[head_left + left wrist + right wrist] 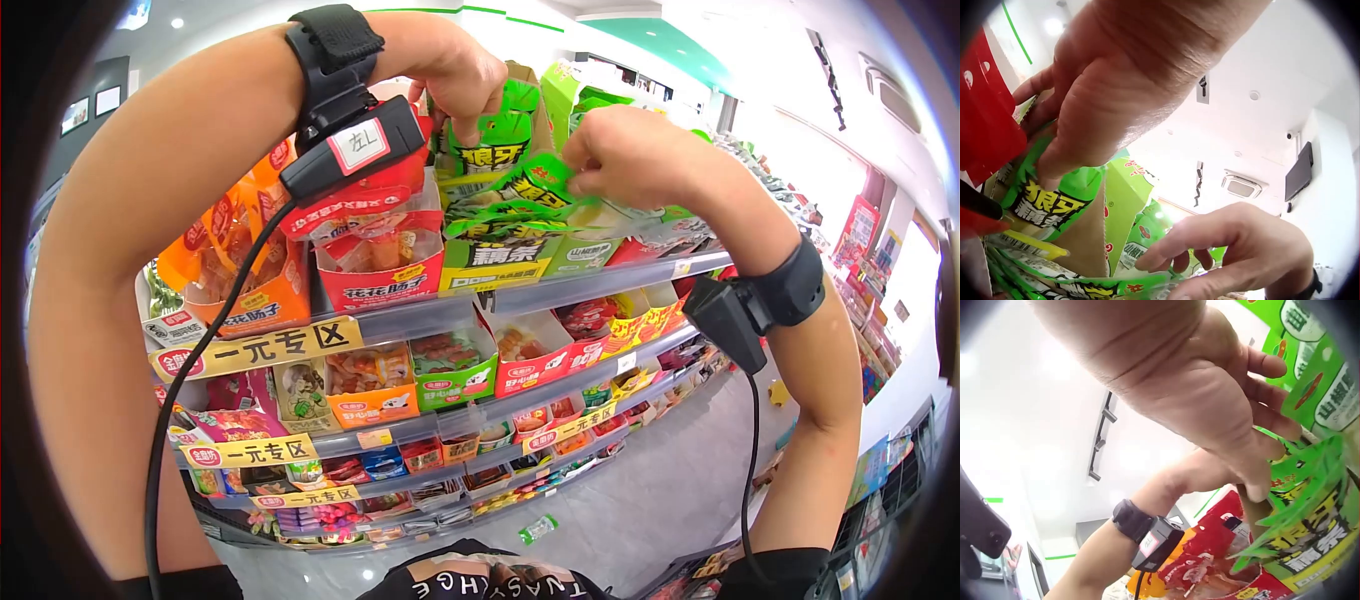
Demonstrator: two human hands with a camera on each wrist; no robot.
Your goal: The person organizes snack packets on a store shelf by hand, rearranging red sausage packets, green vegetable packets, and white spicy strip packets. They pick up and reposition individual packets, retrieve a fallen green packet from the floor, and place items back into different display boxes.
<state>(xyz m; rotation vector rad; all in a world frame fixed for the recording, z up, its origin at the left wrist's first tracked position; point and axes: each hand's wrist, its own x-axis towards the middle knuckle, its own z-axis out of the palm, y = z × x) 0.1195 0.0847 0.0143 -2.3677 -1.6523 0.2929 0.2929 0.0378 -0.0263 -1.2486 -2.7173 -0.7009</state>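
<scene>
My left hand (465, 90) reaches into a display box and pinches a green snack packet (492, 142) standing at its back. In the left wrist view the thumb lies over the front of that green packet (1054, 203), and the other fingers go behind it. At the front right of the same box is my right hand (635, 160), thumb and bent fingers at the top edge of another green packet (538, 180). Seen from the right wrist, the fingers of the right hand (1229, 406) sit behind the front packets (1310, 519), with the thumb on the near side.
Red snack boxes (385, 255) and an orange box (245, 285) adjoin on the left. Light green boxes (582, 252) stand to the right. Lower shelves hold rows of snack boxes behind yellow label strips (255, 347). A green packet (538, 529) lies on the floor.
</scene>
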